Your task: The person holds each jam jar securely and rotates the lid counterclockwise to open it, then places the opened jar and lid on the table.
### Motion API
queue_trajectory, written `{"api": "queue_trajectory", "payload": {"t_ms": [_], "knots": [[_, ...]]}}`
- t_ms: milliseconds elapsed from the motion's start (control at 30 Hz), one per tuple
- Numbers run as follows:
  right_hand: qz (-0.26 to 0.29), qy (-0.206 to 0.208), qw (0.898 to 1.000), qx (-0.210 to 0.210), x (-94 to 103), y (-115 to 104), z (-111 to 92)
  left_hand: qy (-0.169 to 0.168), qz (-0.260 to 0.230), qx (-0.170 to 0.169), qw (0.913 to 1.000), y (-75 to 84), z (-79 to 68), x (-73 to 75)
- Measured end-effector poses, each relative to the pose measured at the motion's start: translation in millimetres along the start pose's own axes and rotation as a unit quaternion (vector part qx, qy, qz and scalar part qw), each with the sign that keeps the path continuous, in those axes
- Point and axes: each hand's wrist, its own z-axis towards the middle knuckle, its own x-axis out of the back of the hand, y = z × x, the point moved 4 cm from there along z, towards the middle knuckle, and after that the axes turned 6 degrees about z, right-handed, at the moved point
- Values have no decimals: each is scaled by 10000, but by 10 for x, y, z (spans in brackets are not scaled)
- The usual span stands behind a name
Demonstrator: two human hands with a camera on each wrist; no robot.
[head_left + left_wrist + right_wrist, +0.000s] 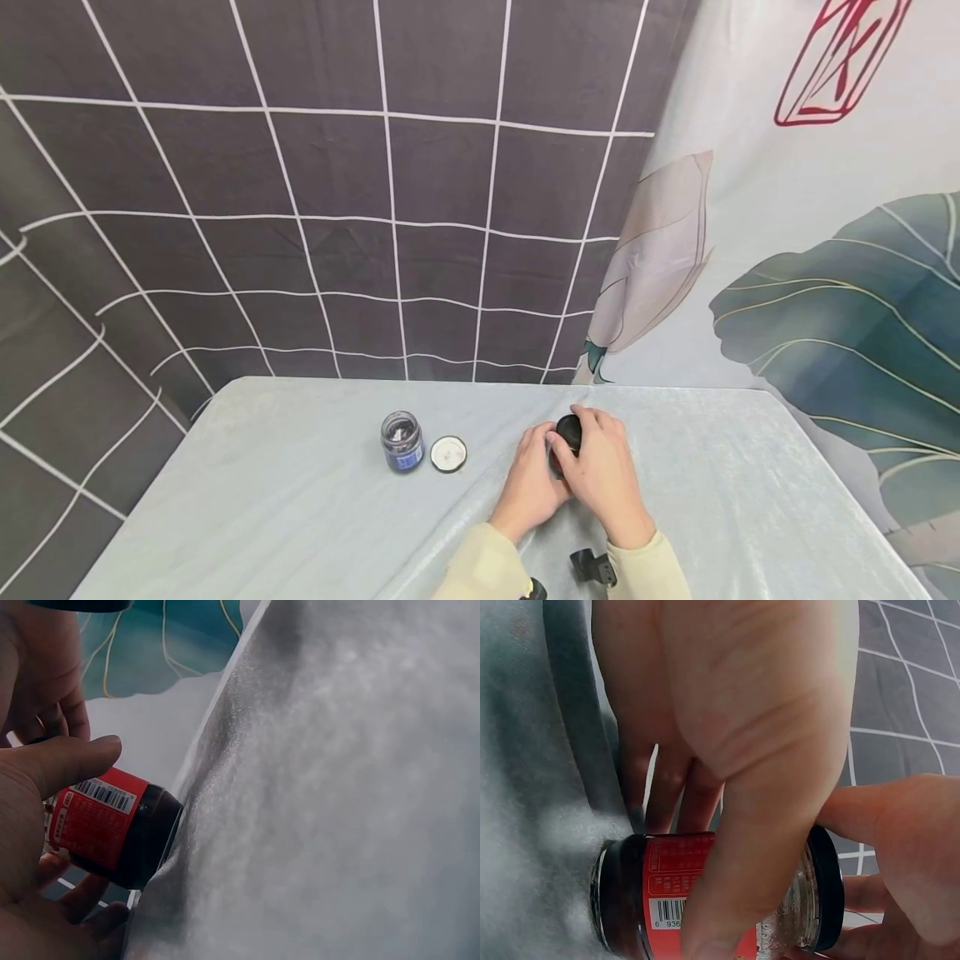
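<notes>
My left hand (531,482) grips a glass jar (150,838) around its body, the thumb lying across its red label (101,817) with a barcode. Dark contents fill the lower part of the jar, which stands upright with its base at the cloth. At the top, my right hand (606,467) holds the black lid (570,428) between thumb and fingers. The lid sits on the jar's mouth. In the right wrist view the left hand covers much of the label, and the lid's edge (826,889) shows beside the right hand's fingers.
Left of the hands stands an open glass jar (402,446) with a blue label. Beside it a loose lid (448,454) lies with its pale inner side up. A light cloth (300,500) covers the table, and a dark gridded curtain (337,167) hangs behind.
</notes>
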Motion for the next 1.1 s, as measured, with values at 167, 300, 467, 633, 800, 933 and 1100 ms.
{"api": "queue_trajectory", "payload": {"t_ms": [167, 300, 467, 633, 800, 933, 1100], "knots": [[18, 6, 10000, 44, -1, -14, -2, 147, 116, -360, 9992, 29, 45, -30], [21, -46, 10000, -4, 5, -16, -5, 240, 474, -627, 9966, 65, 83, -74], [-1, -43, 10000, 13, -4, -14, -7, 135, 784, -692, 9944, 88, 103, -101], [-13, -8, 10000, 63, -8, -11, -1, 114, 798, -681, 9944, 72, 122, -121], [-56, 6, 10000, 80, -3, -10, -2, 38, 757, -495, 9959, 44, 151, -135], [-67, -7, 9999, 85, -7, -11, -1, -4, 638, -272, 9976, 20, 159, -133], [-25, -47, 10000, 73, -14, -10, 0, 70, 525, -168, 9985, 15, 158, -116]]}}
